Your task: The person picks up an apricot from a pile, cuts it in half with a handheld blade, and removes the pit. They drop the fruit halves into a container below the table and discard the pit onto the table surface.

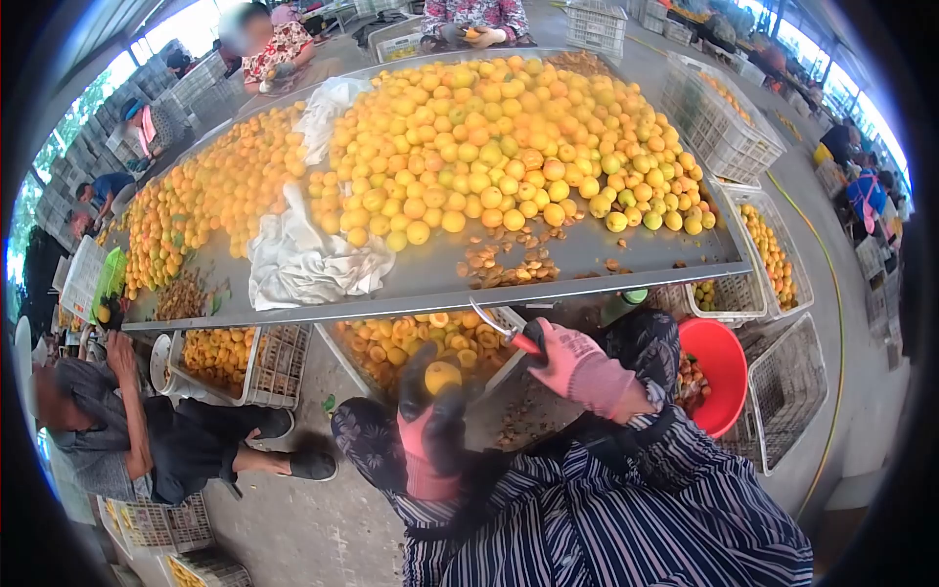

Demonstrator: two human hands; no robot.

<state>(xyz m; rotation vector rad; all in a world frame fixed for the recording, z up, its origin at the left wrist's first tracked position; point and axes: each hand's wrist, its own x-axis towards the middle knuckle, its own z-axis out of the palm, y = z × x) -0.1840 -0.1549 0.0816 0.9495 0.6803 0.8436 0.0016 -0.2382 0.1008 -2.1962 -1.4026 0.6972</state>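
My left hand (pixel 430 416), in a pink glove with dark fingers, holds a yellow-orange fruit (pixel 443 378) above a crate of cut fruit (pixel 381 342). To its right, my right hand (pixel 577 367), gloved alike, is closed around the red handle of a curved knife (pixel 496 327). The blade points up and left, apart from the fruit, near the table's front edge. A large heap of whole fruit (pixel 469 147) lies on the metal table (pixel 430 277), with small brown pits (pixel 509 262) near its front edge.
White cloths (pixel 311 259) lie on the table. A red basin (pixel 714 377) and an empty crate (pixel 790 391) stand at my right. A person (pixel 98 430) sits at the left; others work across the table. A yellow hose (pixel 833 284) runs along the floor.
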